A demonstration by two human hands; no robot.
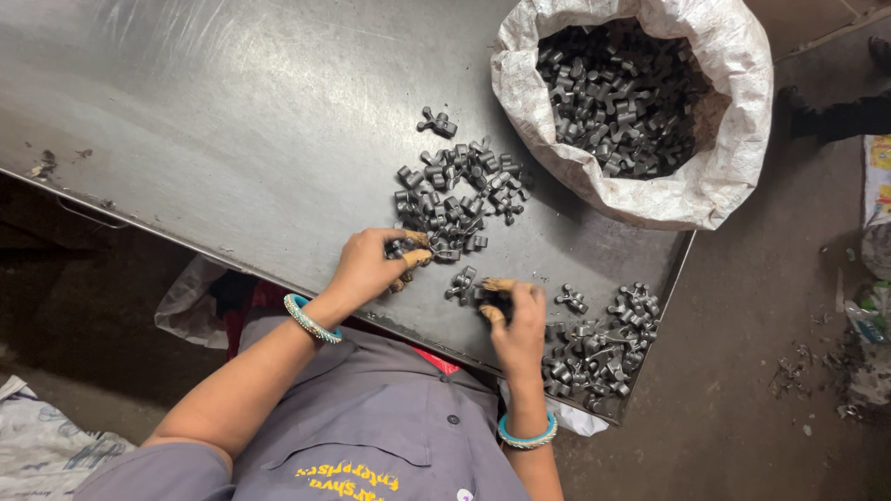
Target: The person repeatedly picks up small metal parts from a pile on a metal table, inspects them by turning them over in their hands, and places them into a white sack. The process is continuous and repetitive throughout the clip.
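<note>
My left hand [369,266] grips a small dark metal part [401,249] at the near edge of a heap of the same forged parts [455,197]. My right hand [516,322] is closed on another dark part [496,300] close to the table's near edge. Between the hands lies a loose part [461,283]. Right of my right hand sits a second heap of parts [603,341], near the table's corner. Both wrists wear blue bangles.
The parts lie on a grey steel table [232,121]. A white woven sack [733,158], open and full of the same parts, stands at the table's far right. One part [438,121] lies alone beyond the heap. Debris litters the floor [817,371] on the right.
</note>
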